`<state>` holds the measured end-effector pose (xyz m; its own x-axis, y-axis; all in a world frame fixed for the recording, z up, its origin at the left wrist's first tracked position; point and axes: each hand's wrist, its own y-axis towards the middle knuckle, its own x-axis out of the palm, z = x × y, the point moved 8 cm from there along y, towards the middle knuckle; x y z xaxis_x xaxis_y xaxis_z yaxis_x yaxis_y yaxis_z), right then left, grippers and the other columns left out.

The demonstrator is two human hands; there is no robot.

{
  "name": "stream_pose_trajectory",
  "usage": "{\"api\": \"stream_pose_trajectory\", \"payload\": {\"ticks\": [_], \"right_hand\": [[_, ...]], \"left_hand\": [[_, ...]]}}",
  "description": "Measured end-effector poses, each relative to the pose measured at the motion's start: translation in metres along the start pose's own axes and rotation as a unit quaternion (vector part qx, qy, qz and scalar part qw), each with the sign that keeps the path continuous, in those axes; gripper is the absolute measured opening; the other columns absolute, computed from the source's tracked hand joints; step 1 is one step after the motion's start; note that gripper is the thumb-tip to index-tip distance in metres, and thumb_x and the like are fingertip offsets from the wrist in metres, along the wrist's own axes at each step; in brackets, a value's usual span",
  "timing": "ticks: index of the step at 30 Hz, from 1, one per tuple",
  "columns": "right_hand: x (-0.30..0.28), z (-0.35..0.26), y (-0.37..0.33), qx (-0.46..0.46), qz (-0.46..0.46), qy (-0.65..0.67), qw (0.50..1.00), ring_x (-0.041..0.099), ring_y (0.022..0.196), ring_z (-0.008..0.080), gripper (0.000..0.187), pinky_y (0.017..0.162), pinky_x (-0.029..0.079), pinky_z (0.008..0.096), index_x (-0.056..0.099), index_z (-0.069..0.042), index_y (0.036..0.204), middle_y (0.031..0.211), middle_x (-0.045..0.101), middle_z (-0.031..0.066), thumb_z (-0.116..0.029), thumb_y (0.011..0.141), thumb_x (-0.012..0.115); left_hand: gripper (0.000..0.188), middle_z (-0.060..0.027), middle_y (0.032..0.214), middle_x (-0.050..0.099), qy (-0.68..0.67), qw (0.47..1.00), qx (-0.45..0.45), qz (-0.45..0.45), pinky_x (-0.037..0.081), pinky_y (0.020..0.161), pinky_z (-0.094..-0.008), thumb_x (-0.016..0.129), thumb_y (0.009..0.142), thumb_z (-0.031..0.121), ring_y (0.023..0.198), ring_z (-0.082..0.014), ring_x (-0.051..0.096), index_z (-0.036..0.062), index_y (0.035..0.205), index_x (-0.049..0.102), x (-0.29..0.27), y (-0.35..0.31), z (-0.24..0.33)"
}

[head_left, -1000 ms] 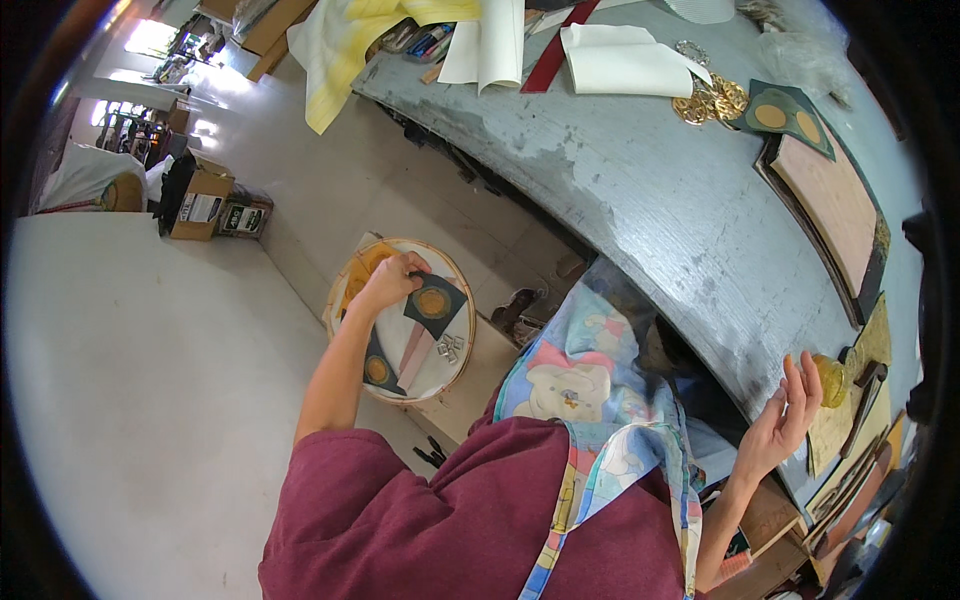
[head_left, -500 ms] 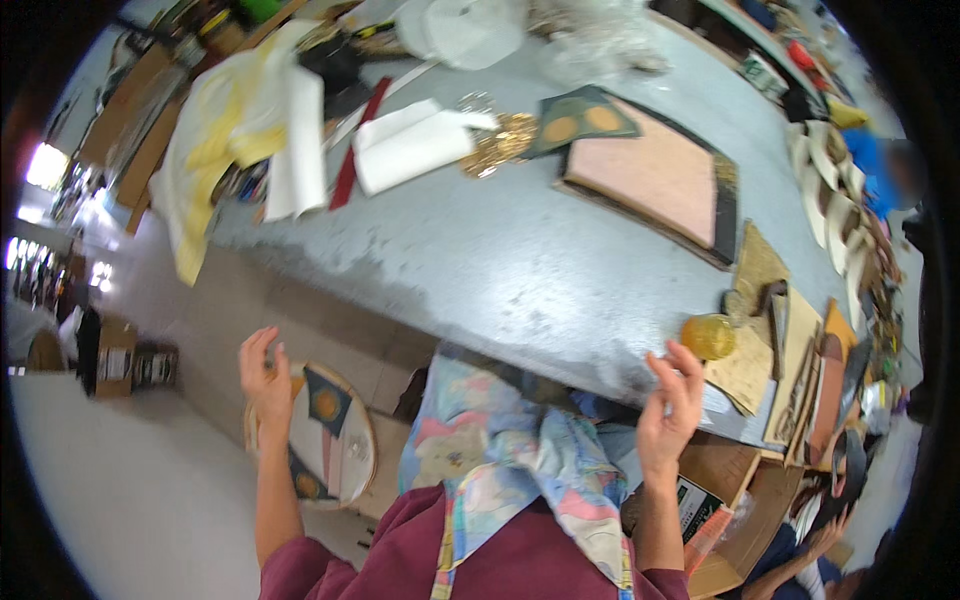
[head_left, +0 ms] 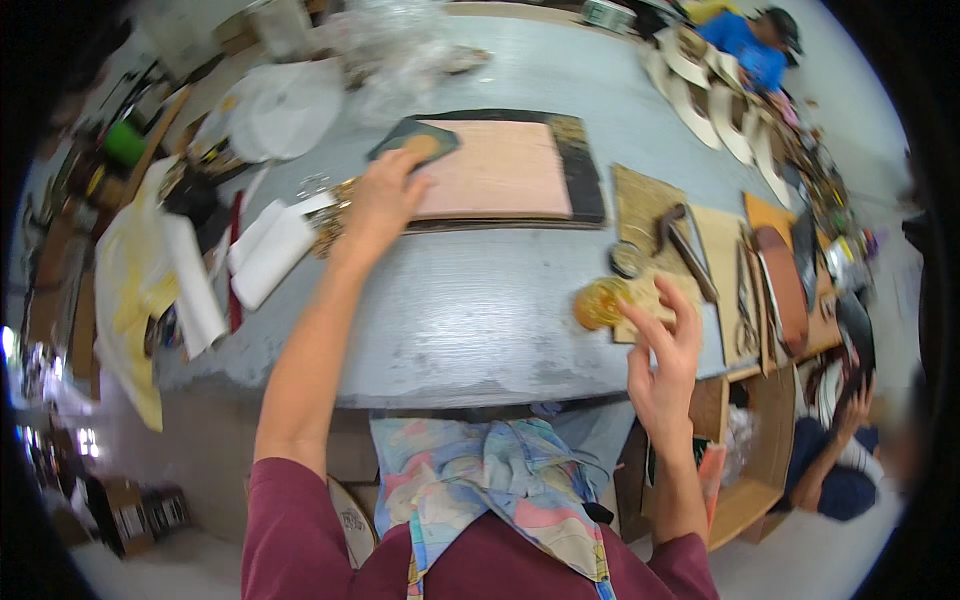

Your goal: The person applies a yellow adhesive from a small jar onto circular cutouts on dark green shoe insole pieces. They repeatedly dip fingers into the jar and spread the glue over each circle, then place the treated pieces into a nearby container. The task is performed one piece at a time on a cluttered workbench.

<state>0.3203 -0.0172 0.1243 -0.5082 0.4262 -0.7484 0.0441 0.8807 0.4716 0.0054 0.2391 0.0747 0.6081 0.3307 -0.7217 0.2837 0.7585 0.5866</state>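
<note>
My left hand (head_left: pixel 383 200) reaches over the bench to a dark green flat piece (head_left: pixel 440 141) with a tan circle. Its fingertips overlap the piece, while the thumb stays apart, over the pale pink slab (head_left: pixel 500 170). The piece lies across the slab's left end, and the slab rests on a black board (head_left: pixel 583 175). My right hand (head_left: pixel 664 365) is held up at the right, fingers spread and holding nothing. Just beyond its fingertips is an amber round jar (head_left: pixel 596 304). A small dark round tin (head_left: pixel 626 259) and a hammer (head_left: pixel 690 256) lie farther back.
Scissors (head_left: pixel 744 310) and leather pieces (head_left: pixel 782 290) cover the right side. White rolls (head_left: pixel 270 255) and gold-coloured bits (head_left: pixel 333 218) are on the left. An open drawer (head_left: pixel 760 490) juts out beside my right forearm. Other people are at the right.
My left hand has moved from over the round stool up to the green piece. My right hand remains raised near the jar. My view has turned and come closer to the bench.
</note>
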Motion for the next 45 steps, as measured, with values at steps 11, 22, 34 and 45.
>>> {"api": "stream_pose_trajectory", "payload": {"ticks": [11,22,34,45], "right_hand": [[0.022,0.027,0.033,-0.035,-0.172,-0.160,0.971,0.042,0.158,0.0498,0.048,0.124,0.043,0.0569,0.085,-0.016,0.124,0.170,0.049,0.0256,0.003,0.083,0.069],[0.052,0.034,0.041,-0.080,-0.235,-0.223,0.943,0.039,0.163,0.0474,0.029,0.127,0.039,0.0569,0.082,-0.008,0.106,0.169,0.052,0.0240,0.002,0.081,0.072],[0.012,0.007,0.045,-0.045,-0.252,-0.185,0.949,0.039,0.162,0.0484,0.036,0.131,0.038,0.0573,0.070,-0.005,0.107,0.164,0.056,0.0209,0.015,0.078,0.063],[-0.055,-0.051,0.081,-0.071,-0.045,-0.191,0.978,0.046,0.161,0.0438,0.077,0.132,0.038,0.0515,0.072,-0.011,0.148,0.172,0.051,0.0191,0.019,0.078,0.055]], "left_hand": [[0.010,-0.0118,0.091,0.072,0.074,0.986,0.147,-0.027,0.056,0.074,-0.0470,0.080,0.094,0.011,0.081,-0.0343,0.072,0.0065,0.097,0.072,0.006,-0.015,0.079],[0.016,-0.0076,0.096,0.078,-0.167,0.964,0.089,-0.187,0.058,0.073,-0.0414,0.087,0.094,0.019,0.079,-0.0307,0.076,0.0066,0.100,0.079,0.003,-0.085,0.138],[0.021,-0.0031,0.124,0.082,-0.221,0.967,0.040,-0.117,0.054,0.101,-0.0429,0.087,0.091,0.015,0.117,-0.0277,0.069,0.0068,0.111,0.086,0.019,-0.075,0.058],[0.020,-0.0003,0.121,0.080,-0.269,0.929,0.095,-0.234,0.046,0.112,-0.0433,0.088,0.087,0.013,0.122,-0.0259,0.066,0.0100,0.107,0.088,0.026,-0.087,0.075]]}}
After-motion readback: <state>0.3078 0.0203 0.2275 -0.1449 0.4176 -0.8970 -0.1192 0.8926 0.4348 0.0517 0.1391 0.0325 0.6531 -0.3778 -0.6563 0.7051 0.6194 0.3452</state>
